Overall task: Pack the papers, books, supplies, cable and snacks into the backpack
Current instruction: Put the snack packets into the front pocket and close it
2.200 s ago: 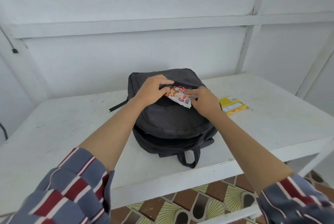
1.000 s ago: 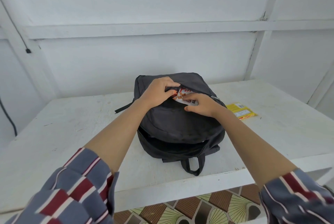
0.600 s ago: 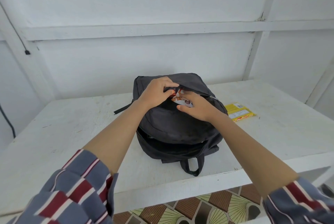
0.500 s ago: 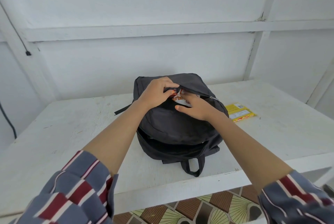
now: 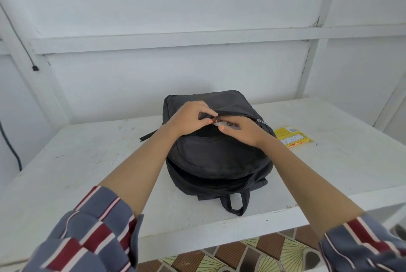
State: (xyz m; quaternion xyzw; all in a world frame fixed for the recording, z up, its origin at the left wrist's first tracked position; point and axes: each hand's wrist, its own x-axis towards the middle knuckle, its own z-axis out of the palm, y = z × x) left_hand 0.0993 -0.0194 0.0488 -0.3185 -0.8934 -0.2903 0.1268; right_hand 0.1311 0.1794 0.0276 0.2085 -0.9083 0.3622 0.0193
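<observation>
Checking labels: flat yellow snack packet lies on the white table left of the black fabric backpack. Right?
No, wrong side: the head view shows the flat yellow snack packet on the white table right of the black fabric backpack, not left.

The snack packet (image 5: pixel 217 122) now sits almost wholly inside the backpack (image 5: pixel 219 157).

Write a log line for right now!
left hand pinches pocket edge | right hand tucks snack into backpack | yellow packet on table

One wide-angle head-worn view looks forward and down across the white painted worktop (image 5: pixel 87 172) from close above its near edge, facing the white panelled wall (image 5: pixel 197 3); the black fabric backpack (image 5: pixel 219 157) sits mid-frame.
</observation>
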